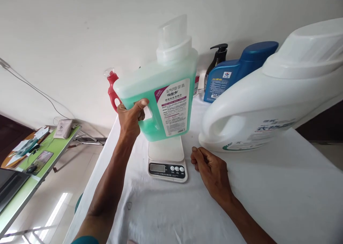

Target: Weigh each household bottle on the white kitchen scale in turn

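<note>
My left hand (131, 117) is wrapped round the handle of a large translucent bottle of green liquid detergent (150, 90), which has a clear cap and a white and purple label. The bottle is slightly tilted and over a white digital kitchen scale (167, 170); I cannot tell whether its base touches the weighing plate. The scale's display looks blank. My right hand (211, 169) is closed beside the scale's right side, fingers curled in, with no object showing in it. Just beyond that hand stands a big white laundry detergent bottle (249, 104).
Behind stand a blue jug (222, 76), a dark pump bottle (216, 60) and a red bottle (113, 88), near the wall. A white cloth (160, 208) covers the table. To the left, a green table (57, 144) holds a tissue pack (63, 128) and a computer mouse (31, 169).
</note>
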The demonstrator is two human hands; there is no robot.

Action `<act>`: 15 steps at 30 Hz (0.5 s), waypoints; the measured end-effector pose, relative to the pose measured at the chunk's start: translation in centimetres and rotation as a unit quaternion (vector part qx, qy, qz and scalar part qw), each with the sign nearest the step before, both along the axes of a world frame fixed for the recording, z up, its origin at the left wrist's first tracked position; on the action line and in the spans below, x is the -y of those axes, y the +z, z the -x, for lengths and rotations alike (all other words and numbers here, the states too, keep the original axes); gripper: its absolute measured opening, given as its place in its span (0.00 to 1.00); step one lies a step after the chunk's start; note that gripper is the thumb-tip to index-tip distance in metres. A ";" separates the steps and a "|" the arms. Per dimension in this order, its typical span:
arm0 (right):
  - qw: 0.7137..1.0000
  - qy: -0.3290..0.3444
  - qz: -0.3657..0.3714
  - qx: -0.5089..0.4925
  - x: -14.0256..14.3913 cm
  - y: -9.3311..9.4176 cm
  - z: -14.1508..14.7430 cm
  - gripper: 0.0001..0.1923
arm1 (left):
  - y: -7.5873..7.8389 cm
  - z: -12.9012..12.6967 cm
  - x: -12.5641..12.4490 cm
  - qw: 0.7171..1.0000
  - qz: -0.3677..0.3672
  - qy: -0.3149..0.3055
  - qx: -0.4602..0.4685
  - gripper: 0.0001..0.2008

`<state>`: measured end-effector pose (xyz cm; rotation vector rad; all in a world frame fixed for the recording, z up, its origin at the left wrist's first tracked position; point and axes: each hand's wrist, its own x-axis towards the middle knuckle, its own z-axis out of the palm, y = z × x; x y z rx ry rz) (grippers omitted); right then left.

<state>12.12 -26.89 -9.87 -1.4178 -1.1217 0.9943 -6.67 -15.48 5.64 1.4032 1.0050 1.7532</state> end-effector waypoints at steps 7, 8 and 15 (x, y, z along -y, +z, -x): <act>1.000 0.006 0.007 -0.016 0.1 0.3 0.0 0.30 | -1.2 2.1 3.4 0.998 0.055 0.004 0.034 0.34; 1.000 0.005 0.007 -0.015 0.1 0.4 0.0 0.30 | -1.4 2.3 3.6 0.997 0.060 0.007 0.037 0.33; 1.000 -0.003 0.013 -0.012 -0.1 0.5 0.1 0.30 | -2.7 3.4 3.8 0.996 0.075 0.018 0.047 0.33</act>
